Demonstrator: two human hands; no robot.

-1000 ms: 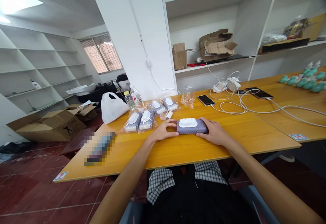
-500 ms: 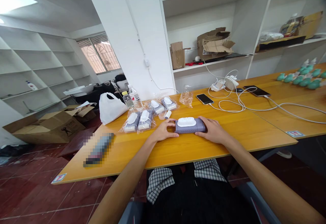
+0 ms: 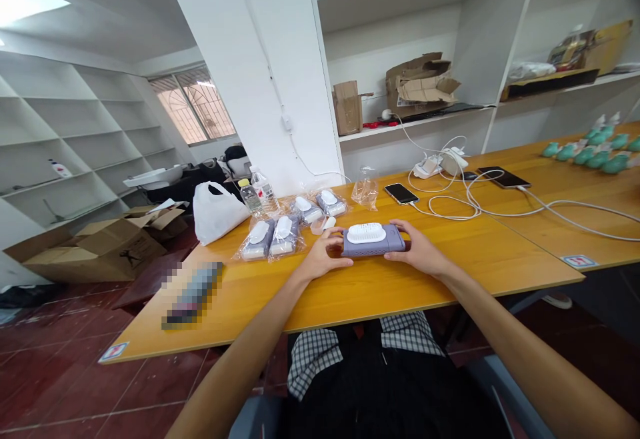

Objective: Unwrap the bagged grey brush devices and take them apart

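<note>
A purple-grey plastic box with a white oval bristled brush on top [image 3: 367, 233] is held crosswise at the middle of the wooden table [image 3: 425, 286]. My left hand [image 3: 323, 254] curls around its left end, thumb toward me. Around the right end, the fingers and thumb of my right hand [image 3: 423, 248] grip it. Whether its underside touches the table cannot be made out. Behind my left hand lie several similar boxes in clear plastic bags [image 3: 283, 231], with a small white piece [image 3: 329, 224] close by.
A white plastic bag [image 3: 217, 212] and bottles [image 3: 263, 189] stand at the back left. Blurred out, a dark object [image 3: 195, 296] lies near the left edge. Toward the back right are a phone [image 3: 401, 194], white cables [image 3: 470, 202], a tablet [image 3: 505, 178] and several green bottles [image 3: 590, 154].
Both hands keep hold of the box. It has shifted slightly away from me, its right end rising a little in the view. Everything else on the table stays put.
</note>
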